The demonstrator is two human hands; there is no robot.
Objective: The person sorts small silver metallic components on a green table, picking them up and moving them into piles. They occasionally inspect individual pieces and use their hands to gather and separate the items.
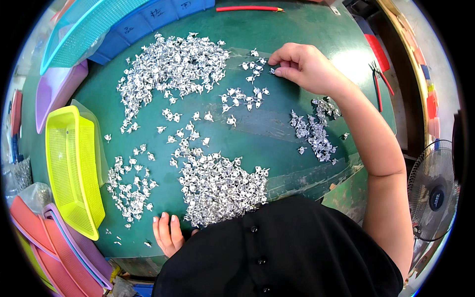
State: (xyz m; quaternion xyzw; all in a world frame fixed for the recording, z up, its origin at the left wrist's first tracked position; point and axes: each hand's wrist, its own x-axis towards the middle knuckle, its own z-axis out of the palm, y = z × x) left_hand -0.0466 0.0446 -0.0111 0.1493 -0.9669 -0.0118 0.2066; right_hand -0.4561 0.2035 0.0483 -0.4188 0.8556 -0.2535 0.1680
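My right hand (pixel 306 68) reaches over the far part of the green table (pixel 267 29). Thumb and forefinger are closed around a small silvery metal part (pixel 272 71). Just left of those fingertips lies a loose group of the same parts (pixel 254 66), and a second small group (pixel 242 97) is nearer to me. My left hand (pixel 168 234) rests at the table's near edge, fingers stretched out and holding nothing visible. Beside it are a dense near heap of parts (pixel 222 188) and a thinner scatter (pixel 131 185).
A big heap of parts (pixel 178 64) spreads at the far left, a smaller one (pixel 314 131) to the right. Baskets stand left: yellow-green (pixel 94 198), purple (pixel 54 91), turquoise (pixel 99 24), plus a blue bin (pixel 153 20). Red-handled pliers (pixel 379 81), a red pencil (pixel 247 8) and a fan (pixel 435 193) are about.
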